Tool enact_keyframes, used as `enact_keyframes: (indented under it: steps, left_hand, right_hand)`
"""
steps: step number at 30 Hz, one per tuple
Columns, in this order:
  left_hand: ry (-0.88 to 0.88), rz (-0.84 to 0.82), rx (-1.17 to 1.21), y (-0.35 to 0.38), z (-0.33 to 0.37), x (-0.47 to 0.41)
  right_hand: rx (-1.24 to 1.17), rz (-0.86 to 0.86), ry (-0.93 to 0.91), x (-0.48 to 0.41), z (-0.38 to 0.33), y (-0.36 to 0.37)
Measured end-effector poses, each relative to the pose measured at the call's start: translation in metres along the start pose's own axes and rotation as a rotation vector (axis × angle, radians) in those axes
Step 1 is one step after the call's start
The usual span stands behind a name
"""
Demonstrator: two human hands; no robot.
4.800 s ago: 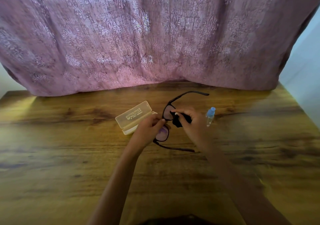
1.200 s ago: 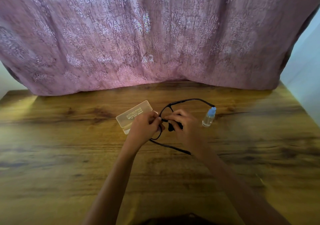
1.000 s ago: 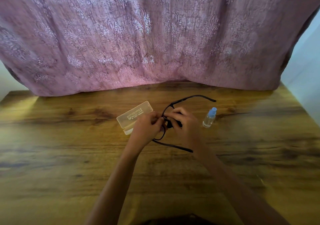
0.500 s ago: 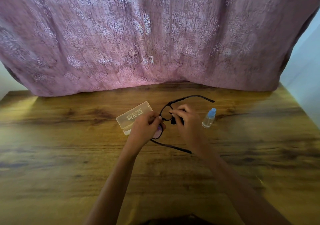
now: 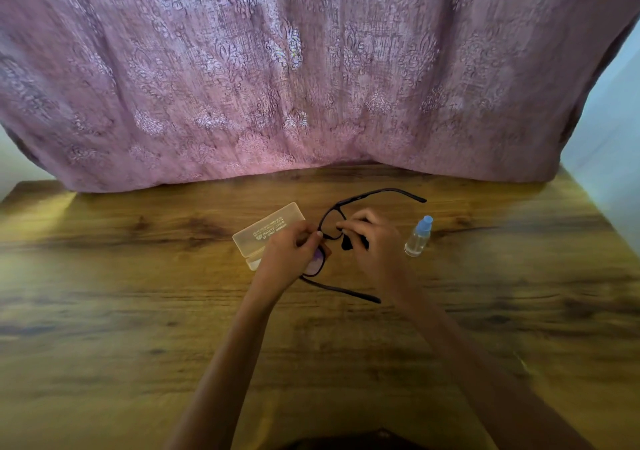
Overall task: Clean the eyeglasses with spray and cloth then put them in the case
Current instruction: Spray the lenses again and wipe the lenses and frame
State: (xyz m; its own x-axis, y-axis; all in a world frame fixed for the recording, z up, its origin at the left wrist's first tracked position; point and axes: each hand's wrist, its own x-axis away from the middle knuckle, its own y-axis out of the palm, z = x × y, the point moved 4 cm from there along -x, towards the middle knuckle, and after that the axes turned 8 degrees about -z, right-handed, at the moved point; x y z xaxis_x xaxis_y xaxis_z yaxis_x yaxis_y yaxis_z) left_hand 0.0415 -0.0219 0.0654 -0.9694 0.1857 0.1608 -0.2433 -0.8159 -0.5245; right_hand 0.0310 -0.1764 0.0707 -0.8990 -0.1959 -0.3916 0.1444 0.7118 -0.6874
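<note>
Head view: eyeglasses [image 5: 331,222], temples unfolded, held above the wooden tabletop [image 5: 138,311]. Left hand [image 5: 289,255] grip pinches the frame at the bridge, near lens partly covered. Right hand [image 5: 372,241] grip pinches a dark cloth [image 5: 346,243] against the far lens. Translucent case [image 5: 266,233] lies just left of the hands; spray bottle [image 5: 418,236] stands upright to the right. Pink curtain [image 5: 311,68] behind.

The near end of the translucent yellow plastic case [image 5: 266,234] and part of the black-framed eyeglasses [image 5: 346,207] are hidden behind the left hand [image 5: 289,255]; the case print cannot be read.
</note>
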Motion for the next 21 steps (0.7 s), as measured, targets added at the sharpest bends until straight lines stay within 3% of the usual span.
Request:
enact_keyframes:
  steps: [11,21]
  left_hand:
    - [0.019,-0.006,-0.032,-0.001,0.0,-0.003]
    - [0.013,0.008,-0.076,0.0,-0.001,-0.003]
  right_hand:
    - [-0.021,-0.06,-0.04,0.006,-0.008,0.003]
    - [0.009,0.016,0.049,-0.004,0.001,-0.002]
